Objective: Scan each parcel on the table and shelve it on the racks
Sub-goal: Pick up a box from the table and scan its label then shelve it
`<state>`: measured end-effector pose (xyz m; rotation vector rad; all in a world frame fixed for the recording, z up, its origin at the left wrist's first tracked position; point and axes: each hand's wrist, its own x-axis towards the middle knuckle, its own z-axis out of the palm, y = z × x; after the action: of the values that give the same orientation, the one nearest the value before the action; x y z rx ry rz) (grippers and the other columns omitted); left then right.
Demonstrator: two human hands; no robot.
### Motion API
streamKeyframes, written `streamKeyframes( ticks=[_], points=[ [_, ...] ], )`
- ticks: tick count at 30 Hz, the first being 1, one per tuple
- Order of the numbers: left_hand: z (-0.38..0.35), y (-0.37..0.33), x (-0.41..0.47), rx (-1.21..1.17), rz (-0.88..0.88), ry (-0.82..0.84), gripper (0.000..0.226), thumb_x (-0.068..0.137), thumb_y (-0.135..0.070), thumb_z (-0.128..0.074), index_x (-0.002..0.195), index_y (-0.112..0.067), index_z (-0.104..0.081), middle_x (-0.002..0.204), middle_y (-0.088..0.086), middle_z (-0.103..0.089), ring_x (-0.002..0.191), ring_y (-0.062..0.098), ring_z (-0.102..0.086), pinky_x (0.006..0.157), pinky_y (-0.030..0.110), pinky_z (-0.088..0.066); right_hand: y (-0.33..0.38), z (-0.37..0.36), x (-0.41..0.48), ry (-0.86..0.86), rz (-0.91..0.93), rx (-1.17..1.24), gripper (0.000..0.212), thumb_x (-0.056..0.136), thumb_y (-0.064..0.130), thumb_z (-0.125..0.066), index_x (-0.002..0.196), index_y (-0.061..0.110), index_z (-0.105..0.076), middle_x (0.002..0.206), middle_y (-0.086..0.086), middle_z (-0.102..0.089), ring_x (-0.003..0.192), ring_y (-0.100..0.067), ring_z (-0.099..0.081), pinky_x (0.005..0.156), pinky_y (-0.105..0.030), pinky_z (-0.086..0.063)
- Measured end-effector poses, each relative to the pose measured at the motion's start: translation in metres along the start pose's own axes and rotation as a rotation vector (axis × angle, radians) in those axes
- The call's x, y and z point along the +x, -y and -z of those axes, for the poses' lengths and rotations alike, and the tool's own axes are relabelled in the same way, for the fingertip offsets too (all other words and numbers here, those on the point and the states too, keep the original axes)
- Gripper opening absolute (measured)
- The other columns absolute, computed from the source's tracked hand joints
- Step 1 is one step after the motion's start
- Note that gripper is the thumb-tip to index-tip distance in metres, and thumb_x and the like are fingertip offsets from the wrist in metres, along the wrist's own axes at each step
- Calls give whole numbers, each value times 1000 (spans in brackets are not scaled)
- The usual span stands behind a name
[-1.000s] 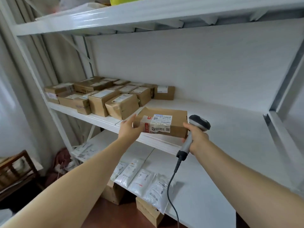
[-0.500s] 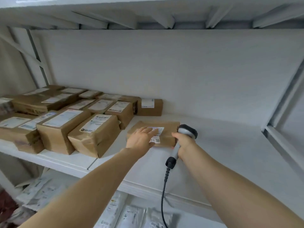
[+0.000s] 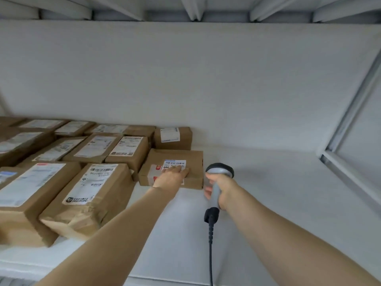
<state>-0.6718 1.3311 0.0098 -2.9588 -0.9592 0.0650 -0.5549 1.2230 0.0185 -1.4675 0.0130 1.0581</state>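
From my end, the fingers (image 3: 182, 171) of the left hand (image 3: 171, 177) lie straight and flat, side by side, pressing on top of the brown parcel (image 3: 194, 162) and covering the lower edge of its white barcode label (image 3: 175, 163); they curl round nothing. The right hand (image 3: 225, 189) has its fingers wrapped round the grey handle of the scanner (image 3: 219, 172); the scanner's dark-rimmed head sits just beside the parcel's right end, and I cannot tell whether the two touch. The parcel lies flat on the white shelf (image 3: 278, 203); its left end is close against the rows of shelved parcels (image 3: 97, 188), and it sits directly in front of a small box (image 3: 173, 137) that stands against the back panel (image 3: 206, 79). A black cable (image 3: 210, 244) hangs from the scanner's handle down past the shelf's front edge; to the right the shelf runs on to a grey upright (image 3: 350, 124); overhead I see the ribbed underside of the next shelf up (image 3: 191, 9).
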Motion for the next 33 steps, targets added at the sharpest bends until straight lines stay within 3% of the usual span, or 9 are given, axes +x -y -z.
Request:
streamKeyframes(
  ticks=[4,12,18,22,27,33],
  points=[
    [8,8,14,18,-6,39,75,92,5,-48,154,-19,-13,159,10,-17,145,29,-20,116,38,-19,1,3,-4,1,-25,67,37,86,13,-72,117,-2,-57,80,-12,-57,68,-21,-56,84,-37,-51],
    [9,9,23,0,3,21,70,94,7,-43,154,-17,-15,159,11,-17,146,28,-16,118,40,-17,5,20,-15,16,-44,116,33,85,18,-73,107,0,-55,81,-16,-61,70,-23,-59,77,-35,-52],
    [2,-7,4,-38,98,-102,75,93,-1,-50,154,-14,-8,159,12,-16,147,30,-11,120,44,-10,0,49,-54,68,-16,48,38,88,39,-68,107,9,-54,84,-13,-65,68,-25,-63,65,-36,-49],
    [11,-55,-30,-82,42,-118,65,97,-11,-49,152,-12,-15,150,13,-33,141,31,-26,117,40,-17,-17,82,-92,77,-8,73,40,82,45,-73,100,13,-58,74,-9,-62,60,-21,-60,66,-40,-55],
    [20,-137,-80,-130,-67,-135,59,99,-18,-47,151,-13,-20,150,10,-35,138,29,-32,114,36,-23,-50,150,-140,34,16,128,36,79,41,-77,91,12,-60,61,-4,-54,45,-16,-50,51,-25,-47],
    [16,-263,-157,-132,-273,-64,57,101,-21,-42,152,-16,-20,153,8,-31,137,26,-33,109,35,-31,-105,273,-221,19,51,164,20,79,16,-74,75,10,-55,57,-3,-51,41,-13,-46,46,-20,-42]
  ],
)
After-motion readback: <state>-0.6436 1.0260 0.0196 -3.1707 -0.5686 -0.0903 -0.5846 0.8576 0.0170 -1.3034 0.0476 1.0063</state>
